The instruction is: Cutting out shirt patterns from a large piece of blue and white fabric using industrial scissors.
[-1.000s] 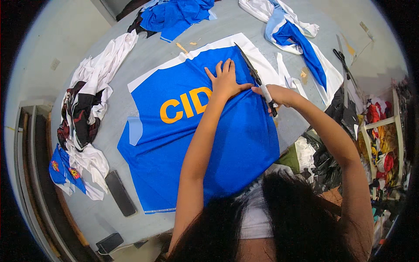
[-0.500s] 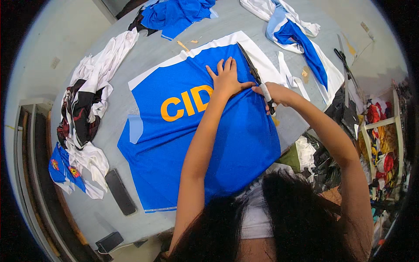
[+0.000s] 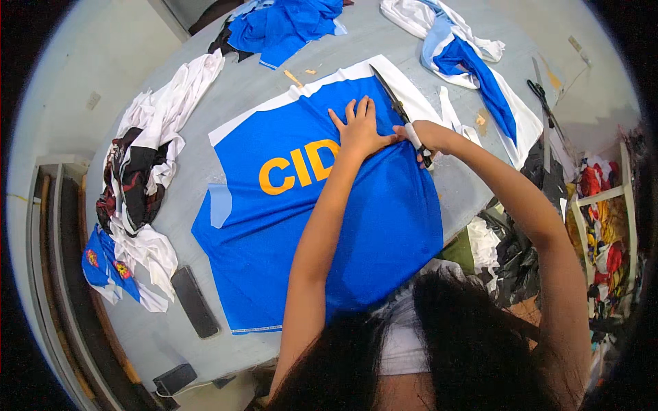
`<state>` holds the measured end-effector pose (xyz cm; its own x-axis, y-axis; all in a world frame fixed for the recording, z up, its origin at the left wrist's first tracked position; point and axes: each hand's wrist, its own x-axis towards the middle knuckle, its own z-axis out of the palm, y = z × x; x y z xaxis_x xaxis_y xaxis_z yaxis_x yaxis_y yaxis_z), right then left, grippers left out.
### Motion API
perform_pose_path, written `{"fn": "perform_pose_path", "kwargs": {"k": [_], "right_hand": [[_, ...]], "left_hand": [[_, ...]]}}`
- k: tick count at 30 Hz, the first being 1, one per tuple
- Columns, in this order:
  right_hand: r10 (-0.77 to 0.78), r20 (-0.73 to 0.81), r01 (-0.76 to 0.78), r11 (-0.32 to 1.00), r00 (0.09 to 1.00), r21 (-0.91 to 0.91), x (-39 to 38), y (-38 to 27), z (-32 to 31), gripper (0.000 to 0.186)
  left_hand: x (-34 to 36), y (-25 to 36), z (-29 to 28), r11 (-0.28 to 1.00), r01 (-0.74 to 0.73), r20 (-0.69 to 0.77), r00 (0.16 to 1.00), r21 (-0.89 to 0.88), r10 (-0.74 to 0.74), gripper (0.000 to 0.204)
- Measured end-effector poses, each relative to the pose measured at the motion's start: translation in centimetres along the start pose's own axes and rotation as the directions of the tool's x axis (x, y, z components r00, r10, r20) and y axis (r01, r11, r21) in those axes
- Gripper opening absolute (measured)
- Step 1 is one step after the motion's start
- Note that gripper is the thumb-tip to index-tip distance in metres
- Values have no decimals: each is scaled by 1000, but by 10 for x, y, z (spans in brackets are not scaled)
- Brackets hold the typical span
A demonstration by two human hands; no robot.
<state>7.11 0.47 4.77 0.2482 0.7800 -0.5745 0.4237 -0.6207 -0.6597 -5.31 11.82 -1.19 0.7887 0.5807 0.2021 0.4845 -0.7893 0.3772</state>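
Observation:
A blue fabric piece [image 3: 384, 226] with orange lettering and a white top border lies on the grey table [image 3: 157, 342]. My left hand [image 3: 360, 133] rests on it with fingers spread, pressing it near the upper right. My right hand [image 3: 428, 140] grips long dark scissors with a whitish wrapped handle [image 3: 397, 103], just right of my left thumb. The blades lie along the boundary between the blue cloth and its white margin. Narrow white offcuts [image 3: 449, 109] lie beside the scissors. A light blue patch [image 3: 219, 205] shows at the fabric's left.
Heaped white and patterned garments [image 3: 157, 109] lie left, blue cloth [image 3: 281, 27] at the back, white-and-blue cloth [image 3: 500, 109] back right. A phone [image 3: 195, 301] and black box [image 3: 175, 377] sit front left. More scissors [image 3: 538, 92] lie right, above black plastic [image 3: 541, 185] and a shelf of colourful scraps [image 3: 600, 226].
The view has shifted slightly. My right hand and the scissor handle have moved a little up and left, toward my left thumb; my left hand stays spread on the cloth.

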Motion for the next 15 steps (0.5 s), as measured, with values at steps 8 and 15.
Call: {"fn": "perform_pose_path", "kwargs": {"k": [8,15], "right_hand": [[96,13,-97,979,995,177,35,-22,-20,77],[-156,-24,150,878,987,454,45,36,-13,54]], "left_hand": [[-6,2,-4,1000,-8,1,1000,-20,8,108],[-5,7,2,1000,-8,24,1000,-3,8,106]]}}
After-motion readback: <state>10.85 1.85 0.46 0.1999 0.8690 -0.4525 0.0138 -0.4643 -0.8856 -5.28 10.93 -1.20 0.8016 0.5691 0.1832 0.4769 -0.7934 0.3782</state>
